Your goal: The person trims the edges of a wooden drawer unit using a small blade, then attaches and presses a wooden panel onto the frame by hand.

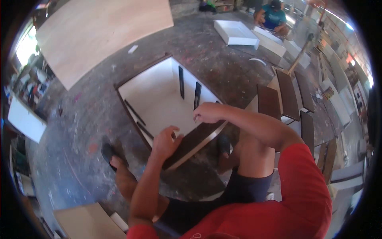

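An open cabinet carcass (159, 89), white inside with dark brown edges, lies on the floor between my legs. Black drawer slides (181, 82) are fixed in pairs along its two inner side walls. My left hand (165, 144) hovers over the near brown panel (185, 146), its thumb and forefinger apart, with nothing plainly in it. Above the right end of that panel, close to a slide (197, 95), my right hand (209, 112) has its fingers pinched together and pointing down. What it pinches, if anything, is too small to tell.
A large pale board (105, 34) lies at the far left. Brown-fronted drawers (288, 93) stand at my right. A white drawer box (234, 32) sits farther off, near a person (273, 18) at work. Another panel (87, 221) is at the lower left.
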A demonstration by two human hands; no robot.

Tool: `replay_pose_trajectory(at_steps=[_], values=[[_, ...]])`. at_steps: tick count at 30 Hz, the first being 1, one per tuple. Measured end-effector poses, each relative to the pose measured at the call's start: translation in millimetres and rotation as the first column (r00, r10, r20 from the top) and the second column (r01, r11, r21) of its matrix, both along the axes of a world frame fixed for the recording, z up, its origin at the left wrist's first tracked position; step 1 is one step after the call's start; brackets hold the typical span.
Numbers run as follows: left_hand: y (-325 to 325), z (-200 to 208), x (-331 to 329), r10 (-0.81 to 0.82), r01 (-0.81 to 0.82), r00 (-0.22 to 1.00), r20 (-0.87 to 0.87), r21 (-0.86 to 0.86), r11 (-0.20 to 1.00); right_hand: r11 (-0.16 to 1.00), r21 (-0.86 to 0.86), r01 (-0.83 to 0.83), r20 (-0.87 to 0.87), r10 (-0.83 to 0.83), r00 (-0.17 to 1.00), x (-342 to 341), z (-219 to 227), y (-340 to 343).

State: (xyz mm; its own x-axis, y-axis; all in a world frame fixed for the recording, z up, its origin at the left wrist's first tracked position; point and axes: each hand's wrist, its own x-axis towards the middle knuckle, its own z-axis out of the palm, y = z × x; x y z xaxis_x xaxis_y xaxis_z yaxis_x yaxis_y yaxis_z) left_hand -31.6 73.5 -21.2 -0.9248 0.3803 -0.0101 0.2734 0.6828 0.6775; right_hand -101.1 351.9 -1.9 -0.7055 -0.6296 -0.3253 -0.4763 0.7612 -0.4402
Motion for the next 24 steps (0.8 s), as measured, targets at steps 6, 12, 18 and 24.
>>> replay_pose_trajectory(at_steps=[6,12,18,24], values=[[-31.5,5.9,-23.2,0.138,-0.124,0.981,-0.138,0.110,0.986,0.997,0.075,-0.009,-0.152,0.020,0.988,33.7,18.3,-24.1],[-57.4,4.4,-26.2,0.288,-0.261,0.946,-0.150,0.175,0.949,0.999,0.027,-0.039,-0.479,0.047,0.876,65.1,-1.3,-58.6],[-60.4,7.4,-24.3,0.336,-0.290,0.924,-0.184,0.238,0.927,0.997,-0.080,0.015,-0.482,-0.052,0.875,104.3,-23.8,-134.4],[-60.2,9.2,-25.2,0.334,-0.282,0.923,-0.190,0.255,0.925,0.974,-0.225,0.015,-0.585,-0.147,0.798,125.1,-45.9,-176.8]])
